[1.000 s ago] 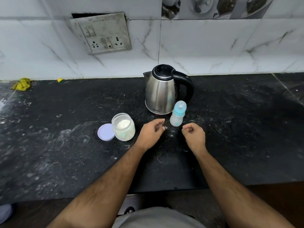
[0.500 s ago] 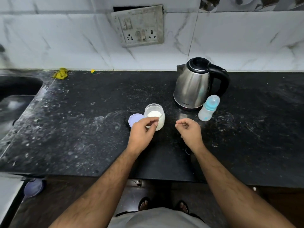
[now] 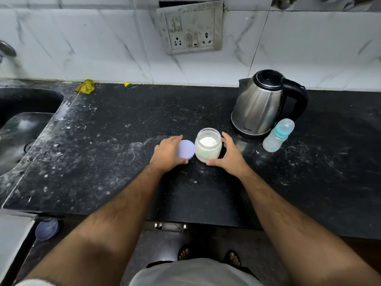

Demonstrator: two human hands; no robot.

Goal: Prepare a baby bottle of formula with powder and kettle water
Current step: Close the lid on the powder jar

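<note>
Since half a sec ago: both hands spread out of loose fists and moved onto the powder things; view also swung left, so kettle and baby bottle now sit right of centre. Left hand at centre frame, grip curled round edge of lilac lid, thumb at near rim, fingers over far side; probably lifting it to recap. Right hand cupped wide round powder jar, thumb near base, fingers by far wall; contact unclear, grip looks spread, likely bracing jar so it won't slide. Jar uncapped, white powder inside, standing on dark tabletop w/ lid touching its left side. Bottle capped, upright, just right of kettle base, well clear of both hands.
</note>
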